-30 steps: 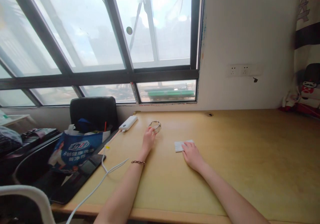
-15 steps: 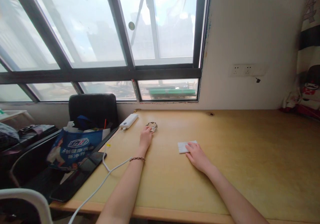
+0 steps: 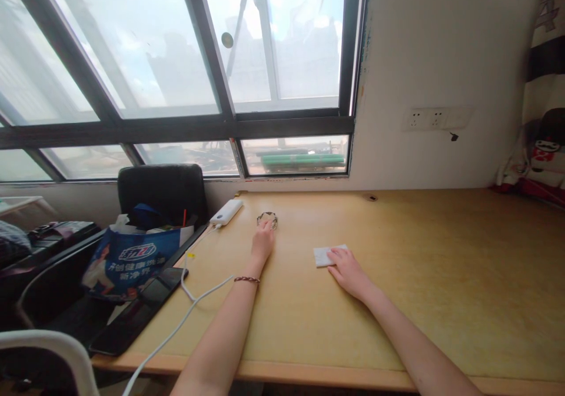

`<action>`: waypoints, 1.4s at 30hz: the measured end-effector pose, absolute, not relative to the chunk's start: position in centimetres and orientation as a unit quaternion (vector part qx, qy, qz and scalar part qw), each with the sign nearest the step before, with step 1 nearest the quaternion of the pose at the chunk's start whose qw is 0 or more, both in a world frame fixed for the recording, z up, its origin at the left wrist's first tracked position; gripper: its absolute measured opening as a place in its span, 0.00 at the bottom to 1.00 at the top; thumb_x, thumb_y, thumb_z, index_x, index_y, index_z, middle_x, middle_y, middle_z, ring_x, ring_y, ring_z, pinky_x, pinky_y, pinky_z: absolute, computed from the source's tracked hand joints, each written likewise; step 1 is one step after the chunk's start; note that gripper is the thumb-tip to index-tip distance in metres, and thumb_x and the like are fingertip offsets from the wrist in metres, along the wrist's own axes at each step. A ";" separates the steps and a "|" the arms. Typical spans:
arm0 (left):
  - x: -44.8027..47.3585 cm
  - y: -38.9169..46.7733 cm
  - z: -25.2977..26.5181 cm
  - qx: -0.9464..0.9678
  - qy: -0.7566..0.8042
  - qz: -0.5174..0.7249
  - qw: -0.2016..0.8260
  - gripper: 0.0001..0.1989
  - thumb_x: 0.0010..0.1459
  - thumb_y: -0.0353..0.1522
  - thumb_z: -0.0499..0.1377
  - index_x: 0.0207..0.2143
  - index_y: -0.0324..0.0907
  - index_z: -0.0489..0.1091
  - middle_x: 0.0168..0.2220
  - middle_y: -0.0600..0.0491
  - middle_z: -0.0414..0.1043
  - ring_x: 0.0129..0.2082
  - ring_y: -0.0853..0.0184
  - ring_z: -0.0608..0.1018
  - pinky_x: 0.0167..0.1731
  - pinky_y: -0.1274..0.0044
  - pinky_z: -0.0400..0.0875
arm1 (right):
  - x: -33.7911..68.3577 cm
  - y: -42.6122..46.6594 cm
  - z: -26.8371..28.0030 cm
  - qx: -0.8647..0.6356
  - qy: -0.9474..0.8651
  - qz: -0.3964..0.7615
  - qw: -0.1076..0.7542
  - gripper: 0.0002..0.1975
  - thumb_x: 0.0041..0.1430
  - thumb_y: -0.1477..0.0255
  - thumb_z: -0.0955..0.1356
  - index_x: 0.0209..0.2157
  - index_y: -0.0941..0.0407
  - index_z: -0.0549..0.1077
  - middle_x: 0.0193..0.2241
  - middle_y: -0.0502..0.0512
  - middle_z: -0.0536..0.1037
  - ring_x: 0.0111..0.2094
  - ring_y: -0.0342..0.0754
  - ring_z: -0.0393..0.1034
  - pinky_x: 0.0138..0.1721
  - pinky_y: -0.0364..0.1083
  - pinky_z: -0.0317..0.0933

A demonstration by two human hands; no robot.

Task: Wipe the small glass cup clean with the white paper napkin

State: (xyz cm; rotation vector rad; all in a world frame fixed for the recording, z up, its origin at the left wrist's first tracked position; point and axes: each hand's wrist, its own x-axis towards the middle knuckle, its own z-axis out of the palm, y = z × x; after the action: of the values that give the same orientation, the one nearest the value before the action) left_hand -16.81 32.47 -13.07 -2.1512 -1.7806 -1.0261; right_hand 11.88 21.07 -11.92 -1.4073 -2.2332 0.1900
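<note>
My left hand (image 3: 263,242) reaches out over the table with its fingers closed at the near side of a small round dish-like thing (image 3: 268,214). That thing has a dark patterned rim and a pale middle; my fingers cover part of it. A braided bracelet circles my left wrist. To the right, my right hand (image 3: 350,269) lies on the right part of a folded white cloth or tissue (image 3: 322,257), fingers pressed over it and thumb along its near edge. The cloth is flat on the wooden table (image 3: 300,319).
A white power bank (image 3: 226,213) with a white cable (image 3: 176,328) lies at the table's left edge. Beyond that edge are a dark flat panel (image 3: 141,313), a blue bag (image 3: 128,266) and a black chair (image 3: 161,190). Window and wall border the back.
My left hand has shifted slightly right, its fingers now more upright in view over the round thing's near side. My right hand and the cloth stay about where they were.
</note>
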 end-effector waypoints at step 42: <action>-8.0 26.1 -10.7 -0.712 -0.691 -0.093 0.077 0.12 0.55 0.24 0.44 0.36 0.36 0.65 0.36 0.43 0.64 0.38 0.62 0.67 0.35 0.72 0.63 | 14.8 23.5 -12.8 -0.570 -0.730 0.127 0.355 0.13 0.53 0.74 0.58 0.27 0.58 0.73 0.31 0.56 0.75 0.34 0.46 0.67 0.37 0.42 0.58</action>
State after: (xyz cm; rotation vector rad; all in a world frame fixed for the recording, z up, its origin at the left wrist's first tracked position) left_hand -7.98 26.11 -10.71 -2.1354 -2.0721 -0.2774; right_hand 14.84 23.53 -12.77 -1.4736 -1.8851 0.3269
